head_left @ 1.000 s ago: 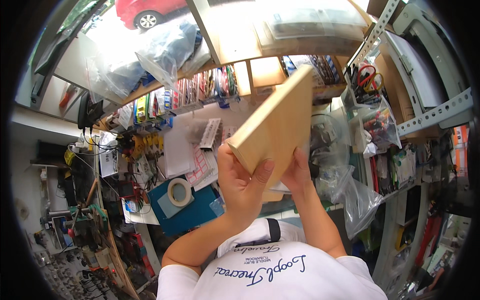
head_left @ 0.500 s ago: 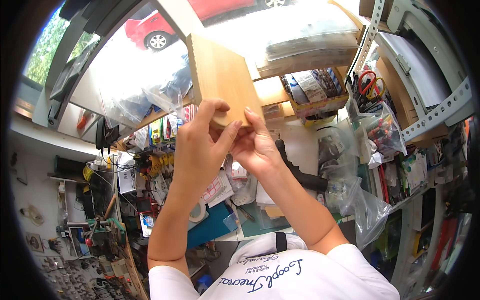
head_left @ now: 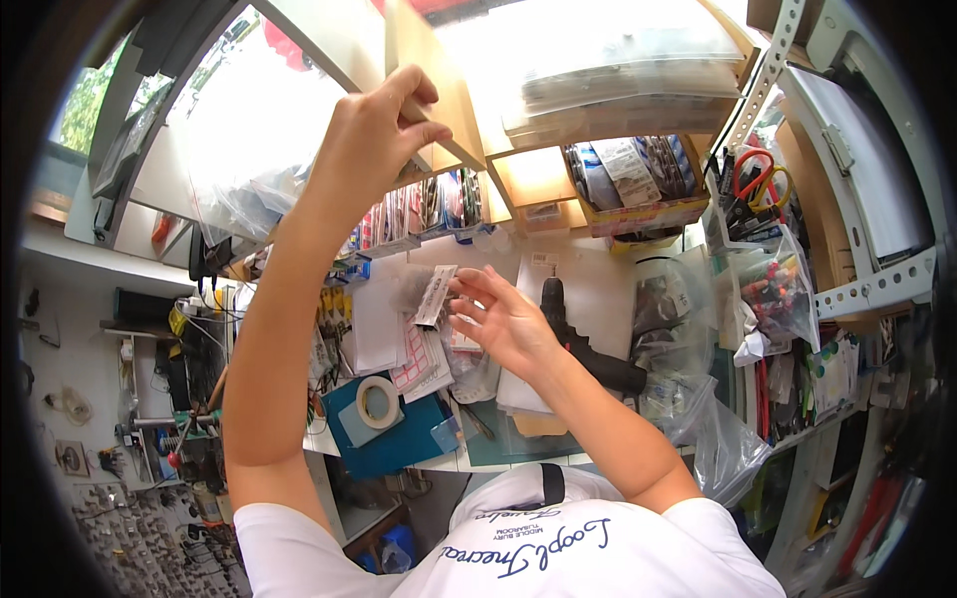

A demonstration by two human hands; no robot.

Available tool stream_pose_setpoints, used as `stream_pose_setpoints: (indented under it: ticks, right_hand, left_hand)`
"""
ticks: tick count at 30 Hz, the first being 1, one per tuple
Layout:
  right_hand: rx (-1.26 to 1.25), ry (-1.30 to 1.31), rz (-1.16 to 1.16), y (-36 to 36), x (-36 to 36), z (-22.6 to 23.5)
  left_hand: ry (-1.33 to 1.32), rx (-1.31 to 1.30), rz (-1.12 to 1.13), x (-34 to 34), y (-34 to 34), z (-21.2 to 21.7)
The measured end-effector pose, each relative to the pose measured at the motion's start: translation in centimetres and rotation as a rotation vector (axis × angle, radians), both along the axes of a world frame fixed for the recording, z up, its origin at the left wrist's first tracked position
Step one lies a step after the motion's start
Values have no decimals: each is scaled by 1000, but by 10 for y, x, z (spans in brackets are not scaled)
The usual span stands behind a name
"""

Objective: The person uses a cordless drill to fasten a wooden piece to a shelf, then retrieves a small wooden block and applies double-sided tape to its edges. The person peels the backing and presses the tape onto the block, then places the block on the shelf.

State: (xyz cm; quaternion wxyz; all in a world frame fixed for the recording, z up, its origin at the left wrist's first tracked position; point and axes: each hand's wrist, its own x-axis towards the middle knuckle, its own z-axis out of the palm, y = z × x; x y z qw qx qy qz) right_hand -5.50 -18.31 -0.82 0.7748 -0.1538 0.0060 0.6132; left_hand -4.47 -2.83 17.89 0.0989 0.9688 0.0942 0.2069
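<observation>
My left hand (head_left: 374, 135) is raised high and grips the lower edge of a flat wooden board (head_left: 431, 80), holding it up against the shelves by the window. Lower down, my right hand (head_left: 495, 319) hovers above the cluttered bench with its fingers spread and nothing in them. Just left of its fingertips hangs a small paper label (head_left: 436, 294). A black power drill (head_left: 588, 344) lies on the bench behind that hand.
A roll of tape (head_left: 377, 402) rests on a blue case (head_left: 399, 444) at the bench front. Plastic bags (head_left: 733, 448) hang at the right. Orange-handled scissors (head_left: 755, 174) hang on the right wall. Wooden shelves (head_left: 608, 110) carry packets and boxes.
The board went up from chest height to the shelf level. My right hand let go of it and dropped toward the bench, leaving only my left hand on the board.
</observation>
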Motion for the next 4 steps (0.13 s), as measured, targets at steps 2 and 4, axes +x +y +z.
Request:
stream_pose_setpoints:
  ticks: [2, 4]
  right_hand:
    - [-25, -124, -31, -10, 5, -11]
    - [-106, -343, -39, -13, 15, -12]
  left_hand:
    - [37, 62, -31, 11, 11, -5]
    - [66, 87, -40, 14, 18, -12]
